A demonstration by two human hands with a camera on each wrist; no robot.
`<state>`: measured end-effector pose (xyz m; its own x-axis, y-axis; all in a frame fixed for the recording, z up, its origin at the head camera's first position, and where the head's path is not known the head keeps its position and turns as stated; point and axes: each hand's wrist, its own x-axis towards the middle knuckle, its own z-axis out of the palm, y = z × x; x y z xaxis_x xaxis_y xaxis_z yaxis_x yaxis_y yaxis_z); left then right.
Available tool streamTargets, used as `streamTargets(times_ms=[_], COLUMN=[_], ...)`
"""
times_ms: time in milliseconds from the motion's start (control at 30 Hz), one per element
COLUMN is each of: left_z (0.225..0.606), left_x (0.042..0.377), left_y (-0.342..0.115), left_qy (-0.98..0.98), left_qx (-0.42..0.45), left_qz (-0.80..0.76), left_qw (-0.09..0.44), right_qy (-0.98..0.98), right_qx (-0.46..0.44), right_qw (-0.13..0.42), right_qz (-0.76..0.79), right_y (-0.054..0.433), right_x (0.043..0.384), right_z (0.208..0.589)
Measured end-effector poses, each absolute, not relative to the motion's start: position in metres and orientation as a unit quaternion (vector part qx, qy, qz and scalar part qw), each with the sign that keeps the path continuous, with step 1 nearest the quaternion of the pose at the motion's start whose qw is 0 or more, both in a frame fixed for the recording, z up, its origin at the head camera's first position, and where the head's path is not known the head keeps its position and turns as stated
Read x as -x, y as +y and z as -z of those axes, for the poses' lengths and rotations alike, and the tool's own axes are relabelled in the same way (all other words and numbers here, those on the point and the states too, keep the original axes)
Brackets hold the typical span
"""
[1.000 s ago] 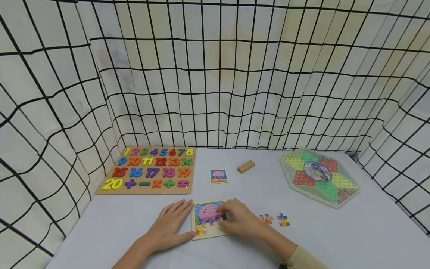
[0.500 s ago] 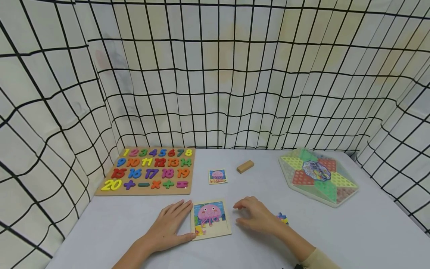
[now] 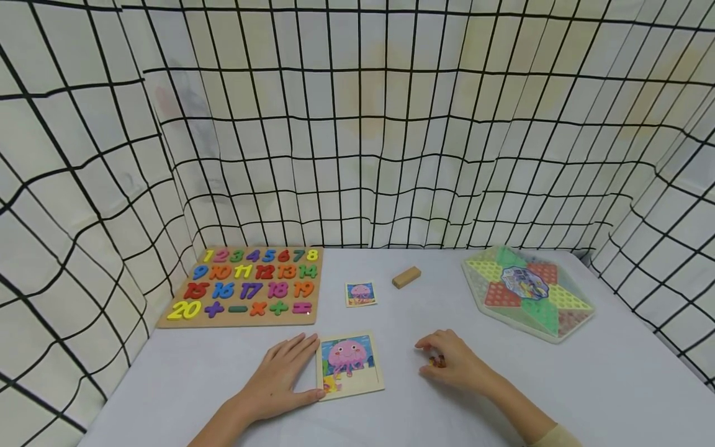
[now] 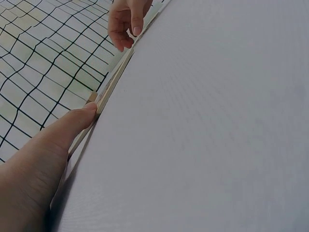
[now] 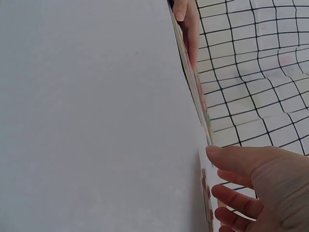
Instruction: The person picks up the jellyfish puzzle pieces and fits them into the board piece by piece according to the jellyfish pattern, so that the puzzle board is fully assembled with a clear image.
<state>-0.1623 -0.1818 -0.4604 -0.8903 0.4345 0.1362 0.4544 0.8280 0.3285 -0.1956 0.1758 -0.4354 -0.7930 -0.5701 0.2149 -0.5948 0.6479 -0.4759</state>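
Note:
A small wooden puzzle board (image 3: pixel 365 383) lies in the middle near me, with a pink jellyfish picture (image 3: pixel 346 352) across its upper part and bare wood at lower right. My left hand (image 3: pixel 282 379) rests flat along the board's left edge, thumb at its lower left corner; the left wrist view shows that thumb (image 4: pixel 79 121) touching the edge. To the right, my right hand (image 3: pixel 460 365) hovers low with thumb and fingers apart around a colourful jigsaw piece (image 3: pixel 437 361). The right wrist view shows the piece (image 5: pixel 206 191) on the table, below the thumb. The other loose piece is hidden by the right hand.
Behind the puzzle lie a jellyfish picture card (image 3: pixel 360 294) and a wooden block (image 3: pixel 406 277). A number board (image 3: pixel 234 317) sits at back left, a hexagonal game board (image 3: pixel 527 295) at back right. Black netting (image 3: pixel 360 155) over white cloth encloses the table.
My right hand has left the puzzle board and moved right, to the loose jigsaw pieces. My left hand has stayed at the board's left edge.

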Motion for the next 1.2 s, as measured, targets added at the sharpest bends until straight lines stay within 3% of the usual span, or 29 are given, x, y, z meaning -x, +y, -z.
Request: streamTargets(times_ms=[233,833,1200], left_z=[0.461,0.462,0.461], left_x=[0.162,0.163,0.163], left_y=[-0.182,-0.182,-0.182], left_qy=[-0.956,-0.956,-0.958], left_qx=[0.233,0.229,0.224], left_qz=[0.178,0.181,0.179], left_qw=[0.027,0.021,0.017], right_qy=[-0.910,-0.913,-0.881], right_qx=[-0.315,-0.284,-0.322], right_qw=[0.042,0.002,-0.016], right_qz=[-0.266,-0.292,-0.347], right_y=[0.192,0.211,0.210], right_x=[0.192,0.195,0.197], right_z=[0.437,0.438,0.437])
